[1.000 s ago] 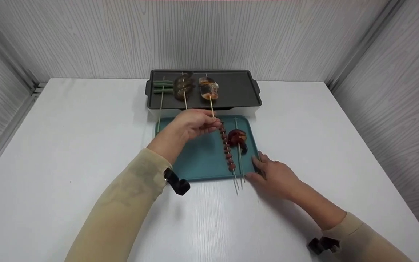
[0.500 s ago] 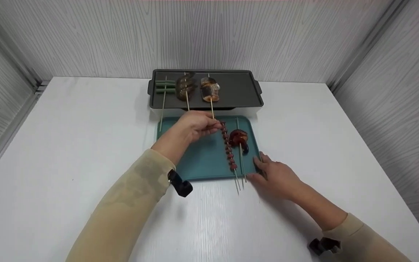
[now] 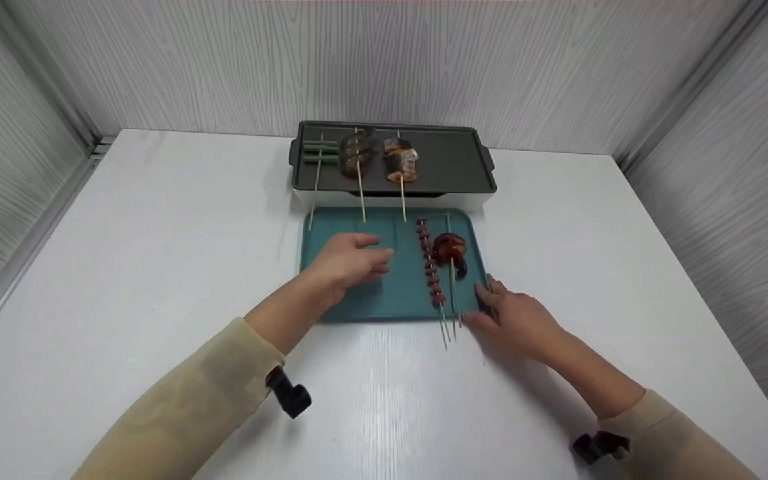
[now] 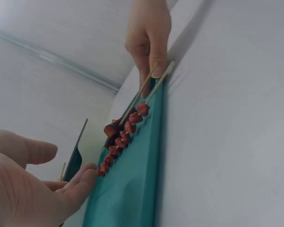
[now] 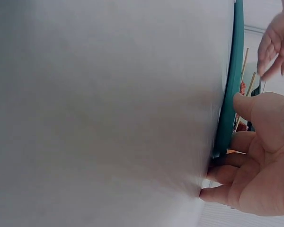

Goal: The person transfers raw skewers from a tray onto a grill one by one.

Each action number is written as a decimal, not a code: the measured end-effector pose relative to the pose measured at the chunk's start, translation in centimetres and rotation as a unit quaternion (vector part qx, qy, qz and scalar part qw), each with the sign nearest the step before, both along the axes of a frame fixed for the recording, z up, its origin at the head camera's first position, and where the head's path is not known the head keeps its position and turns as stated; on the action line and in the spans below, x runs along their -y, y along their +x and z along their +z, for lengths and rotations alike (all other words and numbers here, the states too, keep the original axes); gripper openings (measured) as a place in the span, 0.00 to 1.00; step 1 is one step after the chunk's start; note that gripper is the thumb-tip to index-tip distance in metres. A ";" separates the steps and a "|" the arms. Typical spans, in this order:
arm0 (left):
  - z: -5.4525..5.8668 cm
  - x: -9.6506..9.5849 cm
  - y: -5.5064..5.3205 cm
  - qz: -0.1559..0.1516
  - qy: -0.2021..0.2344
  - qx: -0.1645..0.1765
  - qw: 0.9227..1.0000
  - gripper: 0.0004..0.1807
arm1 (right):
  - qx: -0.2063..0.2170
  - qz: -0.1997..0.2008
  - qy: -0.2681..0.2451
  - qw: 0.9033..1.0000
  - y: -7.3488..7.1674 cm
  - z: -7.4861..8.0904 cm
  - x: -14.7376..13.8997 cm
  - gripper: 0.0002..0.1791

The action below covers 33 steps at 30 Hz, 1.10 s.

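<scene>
A teal tray (image 3: 384, 303) lies on the white table. My left hand (image 3: 351, 261) hovers over its left half, fingers apart from everything; in the left wrist view the hand's (image 4: 42, 182) thumb and fingers are spread with nothing between them. My right hand (image 3: 514, 320) holds the tray's front right corner between thumb and fingers. On the tray lie a skewer of small red pieces (image 3: 431, 270) and a glossy red-brown skewer (image 3: 451, 248). A black griddle (image 3: 447, 163) behind carries a green vegetable skewer (image 3: 321, 153), a dark brown skewer (image 3: 359, 157) and a fish-like chunk skewer (image 3: 401, 162).
The griddle sits on a white base (image 3: 471, 200) directly behind the tray. Stick ends from the griddle reach over the tray's back edge, and others jut past its front edge. Pale wood-grain panels (image 3: 397, 60) stand at the back and both sides.
My left hand has let go of the fish-like skewer's stick and drawn back toward the front left. That skewer stays on the griddle. My right hand keeps its hold at the tray corner.
</scene>
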<state>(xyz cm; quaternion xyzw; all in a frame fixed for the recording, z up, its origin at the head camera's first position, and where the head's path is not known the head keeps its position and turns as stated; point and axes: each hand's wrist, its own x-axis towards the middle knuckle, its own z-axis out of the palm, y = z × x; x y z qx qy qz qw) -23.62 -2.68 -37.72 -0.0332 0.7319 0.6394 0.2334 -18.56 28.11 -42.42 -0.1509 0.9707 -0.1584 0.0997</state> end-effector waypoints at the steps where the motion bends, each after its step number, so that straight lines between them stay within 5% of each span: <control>1: -0.2 0.7 0.7 -0.005 -0.027 -0.024 0.999 0.34 | 0.001 0.001 -0.001 1.000 0.0 0.0 -0.1 0.39; 6: -1.6 4.3 3.5 -0.002 -0.130 -0.175 0.976 0.33 | 0.021 0.004 -0.012 1.000 -0.2 0.2 -0.7 0.40; 10: -2.9 6.6 4.5 -0.004 -0.204 -0.285 0.937 0.35 | 0.036 -0.004 -0.041 0.999 -0.2 0.5 -1.3 0.40; 13: -3.8 7.9 4.8 -0.018 -0.262 -0.333 0.906 0.37 | 0.019 -0.018 -0.078 0.997 0.1 0.6 -1.3 0.36; 15: -4.2 8.5 4.9 -0.031 -0.293 -0.342 0.892 0.39 | -0.002 -0.034 -0.107 0.994 0.5 0.7 -1.1 0.33; 22: -5.4 9.3 4.5 -0.086 -0.363 -0.323 0.870 0.50 | -0.030 -0.096 -0.189 0.977 1.4 1.9 -0.4 0.23; 25: -6.0 9.3 4.1 -0.111 -0.396 -0.333 0.848 0.52 | 0.023 -0.113 -0.236 0.965 1.4 2.3 -0.4 0.24; 29: -6.3 9.4 3.7 -0.138 -0.437 -0.346 0.818 0.55 | 0.131 -0.143 -0.308 0.931 1.3 2.5 -0.2 0.28; 33: -6.3 9.4 3.6 -0.161 -0.461 -0.336 0.805 0.57 | 0.213 -0.160 -0.360 0.894 1.1 2.3 0.0 0.28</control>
